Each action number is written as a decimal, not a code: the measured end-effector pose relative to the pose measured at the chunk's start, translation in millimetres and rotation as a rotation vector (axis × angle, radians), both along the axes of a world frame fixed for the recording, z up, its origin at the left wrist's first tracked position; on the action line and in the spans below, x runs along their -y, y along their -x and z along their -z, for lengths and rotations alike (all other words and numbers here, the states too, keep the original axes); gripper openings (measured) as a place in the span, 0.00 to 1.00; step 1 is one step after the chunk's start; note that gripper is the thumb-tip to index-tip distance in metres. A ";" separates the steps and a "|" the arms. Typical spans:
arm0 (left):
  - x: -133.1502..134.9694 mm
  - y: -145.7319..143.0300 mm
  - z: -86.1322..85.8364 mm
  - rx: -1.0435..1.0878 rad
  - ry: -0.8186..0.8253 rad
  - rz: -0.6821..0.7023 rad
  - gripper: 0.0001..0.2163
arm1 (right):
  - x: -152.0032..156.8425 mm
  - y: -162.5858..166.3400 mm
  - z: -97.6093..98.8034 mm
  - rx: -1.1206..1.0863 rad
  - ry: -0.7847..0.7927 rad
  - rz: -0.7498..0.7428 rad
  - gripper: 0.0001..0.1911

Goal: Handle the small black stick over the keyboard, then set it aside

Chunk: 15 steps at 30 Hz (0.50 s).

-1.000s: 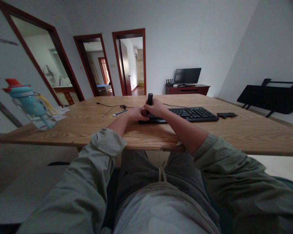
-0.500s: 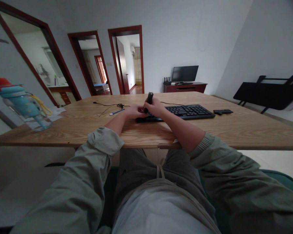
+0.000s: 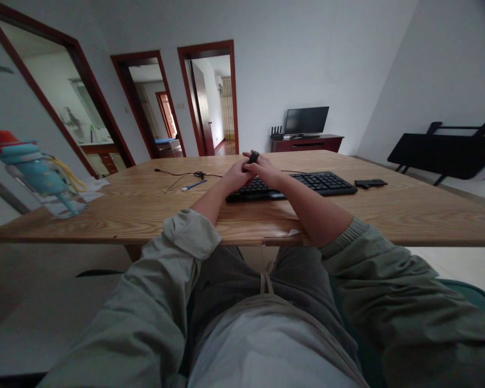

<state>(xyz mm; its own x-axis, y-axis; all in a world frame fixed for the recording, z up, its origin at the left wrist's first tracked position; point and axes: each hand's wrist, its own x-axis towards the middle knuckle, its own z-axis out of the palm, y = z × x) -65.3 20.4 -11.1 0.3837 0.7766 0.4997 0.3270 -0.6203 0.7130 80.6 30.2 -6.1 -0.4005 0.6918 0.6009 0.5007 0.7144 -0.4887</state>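
A small black cylindrical object [image 3: 253,157], its exact kind unclear, sticks up between my two hands above the keyboard. My left hand [image 3: 235,175] is closed around its lower part from the left. My right hand [image 3: 267,172] wraps it from the right, the fingers of both hands touching and overlapping. Below them lies a black keyboard [image 3: 327,183] on the wooden table [image 3: 153,215], its left part partly covered by my hands and right forearm. Left of my left hand is a small brush with a blue handle [image 3: 196,185], lying flat.
A black cable [image 3: 178,173] runs behind the brush towards the keyboard. Small black pieces [image 3: 371,184] lie right of the keyboard. At the table's left end stands a blue bottle with a red top [image 3: 44,172], on white paper. A scrap of white [image 3: 293,232] is near the front edge.
My left hand has risen from the keyboard's left end to meet my right hand around the black object. The object now tilts more and shows less of its length. Brush and keyboard stay put.
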 end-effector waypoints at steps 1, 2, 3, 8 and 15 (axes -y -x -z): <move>0.2 -2.4 0.3 0.009 0.015 -0.014 0.12 | -3.5 -7.4 0.1 -0.052 0.009 -0.018 0.28; 0.6 -4.4 0.5 0.020 0.022 -0.039 0.11 | -6.8 -15.8 0.5 -0.107 0.008 -0.016 0.27; 1.1 -6.0 0.6 0.033 0.022 -0.068 0.10 | -9.9 -24.8 1.5 -0.146 0.000 0.000 0.27; 3.2 -9.2 6.2 0.112 0.064 -0.135 0.11 | -21.0 -65.4 13.4 -0.156 -0.020 0.224 0.24; 1.3 -8.5 14.5 0.057 0.080 -0.201 0.16 | -18.6 -57.7 29.0 0.155 -0.026 0.392 0.23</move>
